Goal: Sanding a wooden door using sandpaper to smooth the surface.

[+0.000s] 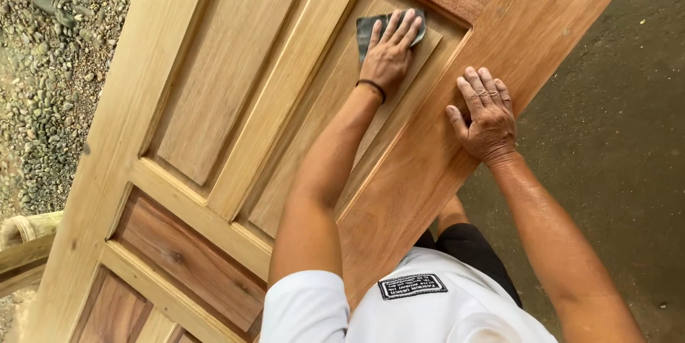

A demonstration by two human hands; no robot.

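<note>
Both hands are mine, reaching out over a big panelled wooden door (235,136) that lies flat and slanted beneath me, so its face is open to work on. Under my palms it is bare, unfinished wood, paler to the left of my hands and redder under and beyond the right one.

Left hand (390,49), arm stretched forward, lies flat with fingers slightly fanned, pressing a dark grey sheet of sandpaper (371,28) onto a raised panel (321,136) of the door. Sandpaper sits trapped under my fingers and palm, its corners showing to the left and beyond the fingertips; the flat press seems to keep it tight to the wood.

Right hand (485,118) holds nothing. It rests palm down, fingers together, on the door's wide reddish side rail (457,172), to the right of the left hand and nearer my body, apparently to brace me and steady the door.

A thin dark band (372,87) circles my left wrist. Left of the door lies gravel (50,65); right of it, dark ground (621,136).
</note>
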